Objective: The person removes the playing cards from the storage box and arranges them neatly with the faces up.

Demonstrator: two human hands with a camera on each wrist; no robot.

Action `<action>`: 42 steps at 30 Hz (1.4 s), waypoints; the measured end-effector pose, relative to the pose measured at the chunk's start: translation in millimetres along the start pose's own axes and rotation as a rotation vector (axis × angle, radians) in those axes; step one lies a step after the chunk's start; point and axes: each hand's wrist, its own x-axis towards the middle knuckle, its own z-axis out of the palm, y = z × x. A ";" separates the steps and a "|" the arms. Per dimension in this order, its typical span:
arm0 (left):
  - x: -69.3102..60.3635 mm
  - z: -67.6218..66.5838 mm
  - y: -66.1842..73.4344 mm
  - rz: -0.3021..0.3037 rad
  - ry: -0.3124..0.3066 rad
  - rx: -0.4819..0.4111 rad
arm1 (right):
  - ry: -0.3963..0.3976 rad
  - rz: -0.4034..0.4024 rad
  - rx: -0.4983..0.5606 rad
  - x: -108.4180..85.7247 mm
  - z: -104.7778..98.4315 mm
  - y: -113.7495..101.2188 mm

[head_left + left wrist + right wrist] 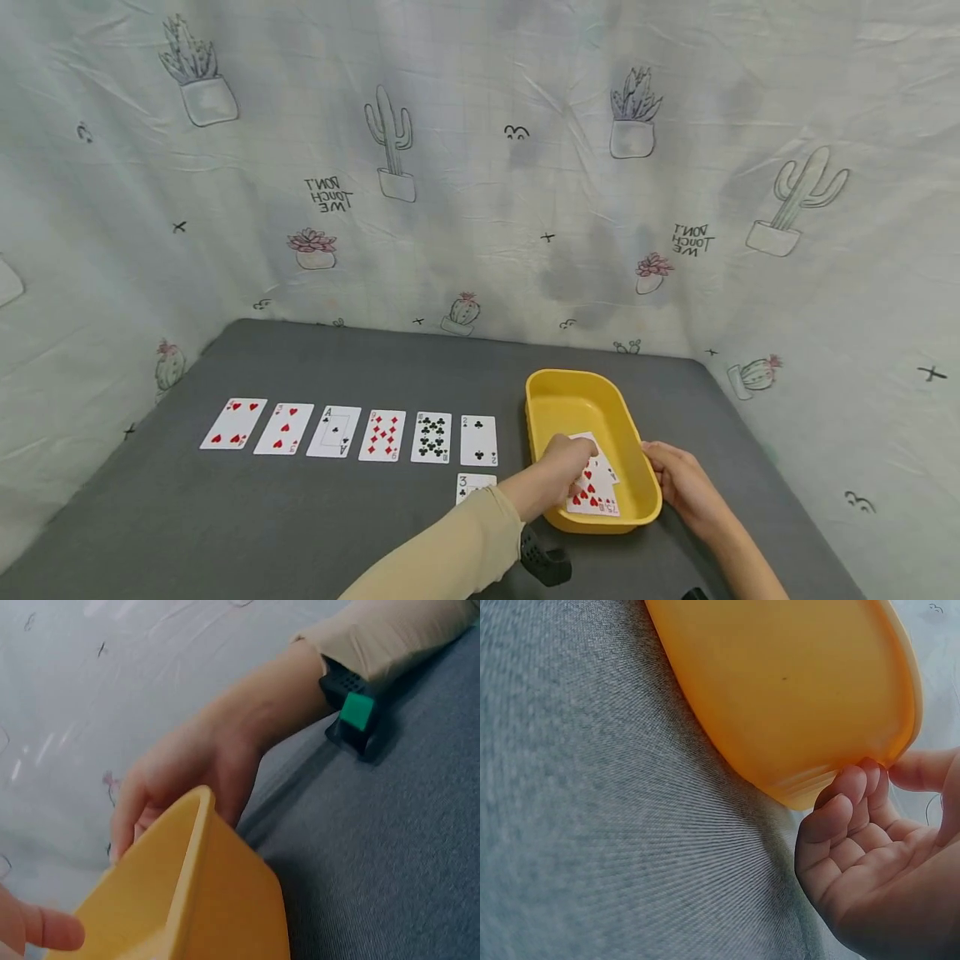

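Observation:
In the head view, a yellow bin point(558, 387) stands on the grey table. My left hand point(562, 471) reaches into it from the left, its thumb and index finger about playing cards point(596, 504) with red hearts showing. Much of that grip is hidden in the head view, and the left wrist view catches only a fingertip point(56, 930) above the bin. My right hand point(682, 483) pinches the bin's right rim; in the right wrist view its thumb and curled fingers meet at the rim of the bin point(795, 690).
Several face-up cards lie in a row left of the bin, from a heart card point(233, 423) to a two of clubs point(478, 440). Below the two, a three card point(472, 483) is partly covered by my left sleeve point(457, 550). A printed white curtain point(480, 167) surrounds the table.

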 end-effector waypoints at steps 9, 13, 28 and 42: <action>1.2 -5.4 2.9 0.059 0.010 -0.020 | 0.022 0.009 -0.009 0.8 1.4 -0.8; 1.9 -6.3 4.9 0.058 0.001 -0.031 | 0.023 0.015 -0.010 0.9 0.2 0.6; 7.6 2.9 2.1 0.099 0.085 -0.045 | 0.054 0.020 -0.014 3.3 1.5 0.8; 23.1 4.2 -5.7 0.070 0.012 -0.154 | 0.039 0.020 0.002 1.9 2.5 0.8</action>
